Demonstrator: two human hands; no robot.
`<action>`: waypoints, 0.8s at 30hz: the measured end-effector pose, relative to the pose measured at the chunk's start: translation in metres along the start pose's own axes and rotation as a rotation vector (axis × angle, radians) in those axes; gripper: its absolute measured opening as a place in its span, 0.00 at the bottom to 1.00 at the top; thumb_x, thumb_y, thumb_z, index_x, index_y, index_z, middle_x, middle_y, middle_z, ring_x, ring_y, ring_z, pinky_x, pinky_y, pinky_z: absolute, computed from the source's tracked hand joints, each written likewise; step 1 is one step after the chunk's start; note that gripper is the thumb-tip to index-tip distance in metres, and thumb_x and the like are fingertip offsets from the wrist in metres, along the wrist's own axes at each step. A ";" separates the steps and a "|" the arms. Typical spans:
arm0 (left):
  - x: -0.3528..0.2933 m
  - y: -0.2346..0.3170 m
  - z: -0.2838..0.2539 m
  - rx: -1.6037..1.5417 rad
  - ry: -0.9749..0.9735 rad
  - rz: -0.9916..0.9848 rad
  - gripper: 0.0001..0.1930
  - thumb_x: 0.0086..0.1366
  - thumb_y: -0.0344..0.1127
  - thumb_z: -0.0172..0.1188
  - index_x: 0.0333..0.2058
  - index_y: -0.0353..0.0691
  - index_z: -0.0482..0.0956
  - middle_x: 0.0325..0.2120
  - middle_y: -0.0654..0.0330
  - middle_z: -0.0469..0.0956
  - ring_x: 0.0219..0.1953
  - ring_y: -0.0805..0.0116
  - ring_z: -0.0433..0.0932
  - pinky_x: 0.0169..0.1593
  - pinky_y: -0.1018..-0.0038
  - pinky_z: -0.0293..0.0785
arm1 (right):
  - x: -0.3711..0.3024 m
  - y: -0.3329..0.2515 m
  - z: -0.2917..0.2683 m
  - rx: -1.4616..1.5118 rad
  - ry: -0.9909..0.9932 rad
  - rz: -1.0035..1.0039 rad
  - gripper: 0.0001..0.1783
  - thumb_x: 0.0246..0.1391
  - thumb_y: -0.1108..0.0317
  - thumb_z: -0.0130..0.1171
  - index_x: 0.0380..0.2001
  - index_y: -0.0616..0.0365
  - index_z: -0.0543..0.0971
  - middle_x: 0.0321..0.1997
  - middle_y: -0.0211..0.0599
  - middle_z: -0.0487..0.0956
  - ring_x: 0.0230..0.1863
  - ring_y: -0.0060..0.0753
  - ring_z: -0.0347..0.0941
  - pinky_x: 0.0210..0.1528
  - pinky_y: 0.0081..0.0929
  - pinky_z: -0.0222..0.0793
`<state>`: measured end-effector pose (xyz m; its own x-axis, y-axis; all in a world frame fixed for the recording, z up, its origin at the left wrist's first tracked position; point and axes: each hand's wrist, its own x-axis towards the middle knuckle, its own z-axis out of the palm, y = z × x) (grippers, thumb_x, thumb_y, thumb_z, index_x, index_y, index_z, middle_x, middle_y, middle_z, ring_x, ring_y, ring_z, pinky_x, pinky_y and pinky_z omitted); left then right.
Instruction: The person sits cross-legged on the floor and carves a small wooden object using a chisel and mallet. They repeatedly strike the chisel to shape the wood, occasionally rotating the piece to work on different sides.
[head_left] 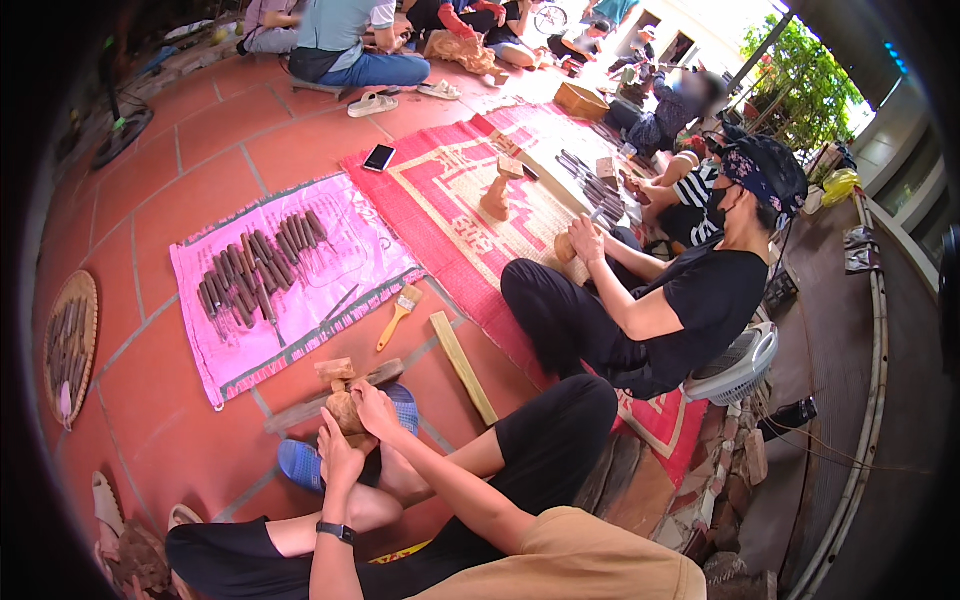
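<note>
Between my blue slippers (300, 465) is a rough light-brown wood carving (346, 408), with a rounded body and a narrower top. My left hand (340, 455), with a dark watch on the wrist, grips its near left side. Curled over the carving's right side is my right hand (376, 411); whether a small tool is also in it cannot be made out. Dark wooden blocks (300, 412) lie around the carving on the tiles. Just beyond are a yellow-handled brush (400, 318) and a long wooden strip (463, 366).
Several dark-handled carving tools (250, 270) lie on a pink sheet (205, 345). At the far left is a woven basket (72, 345) of more tools. To my right a person in black (690, 290) carves beside a red mat (430, 215) bearing a phone (379, 158) and a wooden figure (497, 195).
</note>
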<state>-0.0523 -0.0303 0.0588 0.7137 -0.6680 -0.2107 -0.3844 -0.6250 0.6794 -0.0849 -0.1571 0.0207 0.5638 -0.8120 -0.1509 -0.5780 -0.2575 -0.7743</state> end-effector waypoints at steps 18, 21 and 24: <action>0.005 -0.013 0.005 -0.006 0.016 0.024 0.63 0.43 0.54 0.73 0.67 0.33 0.38 0.51 0.38 0.64 0.52 0.38 0.65 0.56 0.53 0.61 | 0.000 -0.004 -0.006 -0.092 -0.032 0.004 0.14 0.61 0.59 0.48 0.40 0.56 0.77 0.37 0.53 0.79 0.43 0.59 0.75 0.44 0.50 0.69; 0.003 -0.022 0.000 0.018 0.007 0.001 0.63 0.43 0.54 0.73 0.67 0.34 0.38 0.51 0.39 0.64 0.53 0.39 0.64 0.56 0.54 0.62 | -0.007 -0.012 -0.003 -0.094 -0.064 0.040 0.15 0.60 0.59 0.48 0.40 0.57 0.77 0.37 0.55 0.79 0.43 0.59 0.75 0.44 0.50 0.69; 0.002 -0.015 -0.002 0.016 -0.004 -0.010 0.63 0.43 0.53 0.74 0.67 0.35 0.38 0.51 0.40 0.64 0.54 0.39 0.64 0.56 0.54 0.63 | -0.007 -0.009 -0.001 -0.043 -0.011 0.000 0.14 0.61 0.60 0.46 0.41 0.57 0.76 0.37 0.57 0.79 0.41 0.62 0.75 0.43 0.53 0.69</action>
<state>-0.0440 -0.0220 0.0497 0.7149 -0.6637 -0.2201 -0.3871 -0.6378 0.6658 -0.0839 -0.1499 0.0297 0.5698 -0.8065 -0.1575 -0.6027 -0.2799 -0.7473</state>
